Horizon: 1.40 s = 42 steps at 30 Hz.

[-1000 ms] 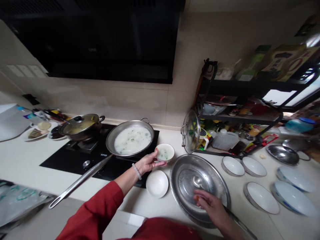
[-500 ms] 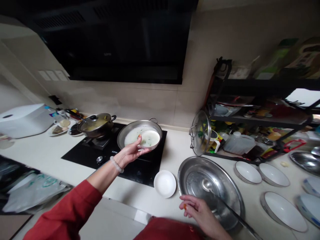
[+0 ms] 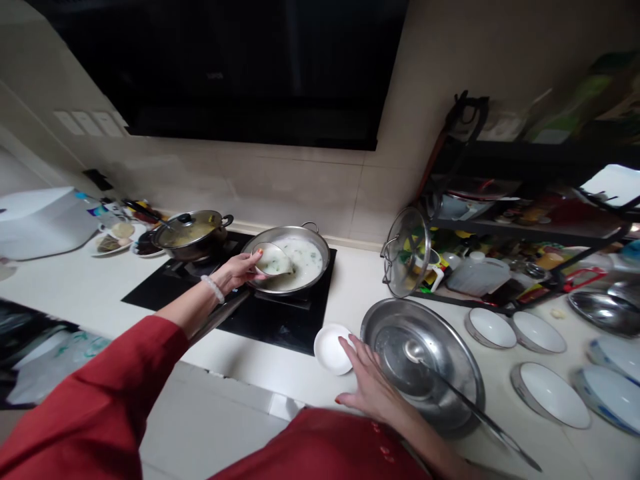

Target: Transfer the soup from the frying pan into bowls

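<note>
My left hand (image 3: 239,269) grips a small white bowl (image 3: 273,259) and holds it tilted over the steel pan (image 3: 320,245) of white soup on the black cooktop (image 3: 280,327). My right hand (image 3: 367,381) lies open with fingers spread on the counter, fingertips touching the rim of an empty small white bowl (image 3: 330,349). To its right sits a large steel basin (image 3: 450,360) with a ladle (image 3: 450,395) resting inside.
A lidded pot (image 3: 190,233) stands on the left burner. A glass lid (image 3: 406,252) leans against a black rack (image 3: 525,233) full of containers. Several white plates (image 3: 550,385) lie at the right. A white appliance (image 3: 43,223) and food dishes (image 3: 113,239) sit far left.
My left hand carried the small bowl from beside the pan to above it and tipped it. My right hand left the ladle in the basin and reached to the empty bowl.
</note>
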Motion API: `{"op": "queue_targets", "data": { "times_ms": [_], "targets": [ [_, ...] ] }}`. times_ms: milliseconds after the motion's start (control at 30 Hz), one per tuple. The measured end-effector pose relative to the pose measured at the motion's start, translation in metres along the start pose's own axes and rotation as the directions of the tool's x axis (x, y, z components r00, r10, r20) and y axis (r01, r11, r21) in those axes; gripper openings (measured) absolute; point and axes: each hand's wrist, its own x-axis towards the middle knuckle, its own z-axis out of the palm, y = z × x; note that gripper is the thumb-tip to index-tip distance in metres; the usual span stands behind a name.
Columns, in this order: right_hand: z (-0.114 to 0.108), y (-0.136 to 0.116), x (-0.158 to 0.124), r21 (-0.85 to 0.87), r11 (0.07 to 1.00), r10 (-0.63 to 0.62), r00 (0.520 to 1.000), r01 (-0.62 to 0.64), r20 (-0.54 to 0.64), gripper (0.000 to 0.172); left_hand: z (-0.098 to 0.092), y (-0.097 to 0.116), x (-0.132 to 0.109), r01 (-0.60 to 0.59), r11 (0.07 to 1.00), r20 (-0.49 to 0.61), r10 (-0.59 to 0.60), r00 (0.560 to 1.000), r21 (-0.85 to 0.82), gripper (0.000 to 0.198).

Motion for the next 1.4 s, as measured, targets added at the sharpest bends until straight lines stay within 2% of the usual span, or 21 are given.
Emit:
{"op": "queue_targets", "data": {
  "times_ms": [167, 267, 333, 433, 500, 567, 633, 700, 800, 900, 1067, 1400],
  "targets": [
    [0.009, -0.007, 0.036, -0.263, 0.957, -0.084, 0.987, 0.119, 0.138, 0.127, -0.004, 0.001, 0.008, -0.132, 0.967, -0.122, 0.161, 0.979, 0.218, 0.042],
    [0.012, -0.003, 0.055, -0.357, 0.918, -0.107, 0.976, 0.171, 0.192, 0.136, -0.006, 0.005, 0.01, -0.176, 0.861, -0.132, 0.268, 0.954, 0.477, 0.055],
    [0.014, 0.001, 0.067, -0.393, 0.897, -0.115, 0.966, 0.202, 0.233, 0.14, -0.007, 0.008, 0.01, -0.215, 0.719, -0.071, 0.345, 0.936, 0.661, 0.062],
    [0.015, 0.006, 0.081, -0.423, 0.871, -0.123, 0.944, 0.251, 0.306, 0.146, -0.007, 0.012, 0.01, -0.344, 0.387, 0.131, 0.48, 0.867, 0.856, 0.064],
    [0.014, 0.009, 0.088, -0.432, 0.856, -0.132, 0.929, 0.283, 0.347, 0.147, -0.006, 0.014, 0.009, -0.432, 0.156, 0.291, 0.536, 0.793, 0.888, 0.064],
    [0.013, 0.012, 0.092, -0.423, 0.852, -0.144, 0.914, 0.31, 0.38, 0.146, -0.004, 0.014, 0.009, -0.492, -0.017, 0.424, 0.534, 0.731, 0.87, 0.067],
    [0.011, 0.015, 0.095, -0.401, 0.853, -0.16, 0.899, 0.334, 0.409, 0.143, -0.003, 0.015, 0.007, -0.525, -0.141, 0.517, 0.505, 0.691, 0.84, 0.069],
    [0.009, 0.018, 0.096, -0.391, 0.85, -0.172, 0.887, 0.354, 0.429, 0.14, -0.003, 0.015, 0.007, -0.543, -0.227, 0.578, 0.477, 0.662, 0.809, 0.068],
    [0.005, 0.022, 0.098, -0.398, 0.83, -0.198, 0.874, 0.391, 0.445, 0.136, -0.004, 0.016, 0.007, -0.556, -0.3, 0.628, 0.454, 0.632, 0.775, 0.064],
    [0.0, 0.026, 0.102, -0.4, 0.799, -0.247, 0.851, 0.449, 0.463, 0.13, -0.004, 0.016, 0.007, -0.554, -0.336, 0.647, 0.431, 0.629, 0.762, 0.06],
    [-0.004, 0.026, 0.107, -0.384, 0.751, -0.321, 0.806, 0.537, 0.498, 0.126, -0.001, 0.015, 0.007, -0.586, -0.289, 0.652, 0.404, 0.642, 0.757, 0.057],
    [-0.004, 0.021, 0.106, -0.395, 0.764, -0.3, 0.823, 0.51, 0.482, 0.125, -0.003, 0.016, 0.008, -0.577, -0.343, 0.671, 0.388, 0.632, 0.741, 0.06]
  ]
}}
